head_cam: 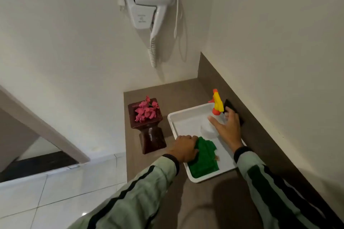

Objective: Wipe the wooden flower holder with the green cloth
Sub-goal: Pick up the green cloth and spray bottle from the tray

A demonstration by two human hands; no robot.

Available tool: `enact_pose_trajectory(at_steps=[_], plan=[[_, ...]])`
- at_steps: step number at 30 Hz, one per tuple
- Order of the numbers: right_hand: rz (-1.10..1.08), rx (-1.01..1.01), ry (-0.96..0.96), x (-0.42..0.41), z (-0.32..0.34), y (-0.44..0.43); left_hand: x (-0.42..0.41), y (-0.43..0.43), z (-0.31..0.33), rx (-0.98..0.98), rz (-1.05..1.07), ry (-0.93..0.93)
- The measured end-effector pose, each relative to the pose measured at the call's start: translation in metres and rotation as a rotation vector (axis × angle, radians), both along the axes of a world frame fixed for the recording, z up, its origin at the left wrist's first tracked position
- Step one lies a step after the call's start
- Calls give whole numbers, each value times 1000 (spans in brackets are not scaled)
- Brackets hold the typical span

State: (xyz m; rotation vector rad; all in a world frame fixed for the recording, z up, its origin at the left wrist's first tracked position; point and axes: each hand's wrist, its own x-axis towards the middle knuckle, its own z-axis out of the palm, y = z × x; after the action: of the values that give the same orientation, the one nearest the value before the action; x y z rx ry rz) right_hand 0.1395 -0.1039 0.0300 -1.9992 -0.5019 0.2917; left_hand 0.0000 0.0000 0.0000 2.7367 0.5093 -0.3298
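Gripping the green cloth in the tray, my left hand is nearer the wooden flower holder — upright, just to its left; right hand is spreading open on the spray bottle.

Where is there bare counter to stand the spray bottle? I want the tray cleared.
Bare counter lies in the back corner, behind the tray and right of the flower holder. More lies in front of the tray. Inside it is crowded: spray bottle, green cloth, both hands.
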Motion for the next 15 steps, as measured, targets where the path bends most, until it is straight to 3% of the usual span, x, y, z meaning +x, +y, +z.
enact_pose_trajectory(at_steps=[5,8,11,15], plan=[[112,-18,58,28,3,40,15,0,-19,-33,72,122],[32,-58,77,36,-7,52,22,3,-28,-35,108,169],[6,-84,-118,34,-10,50,30,8,-21,-10,86,176],[102,106,-417,24,22,36,29,8,-4,-146,96,58]])
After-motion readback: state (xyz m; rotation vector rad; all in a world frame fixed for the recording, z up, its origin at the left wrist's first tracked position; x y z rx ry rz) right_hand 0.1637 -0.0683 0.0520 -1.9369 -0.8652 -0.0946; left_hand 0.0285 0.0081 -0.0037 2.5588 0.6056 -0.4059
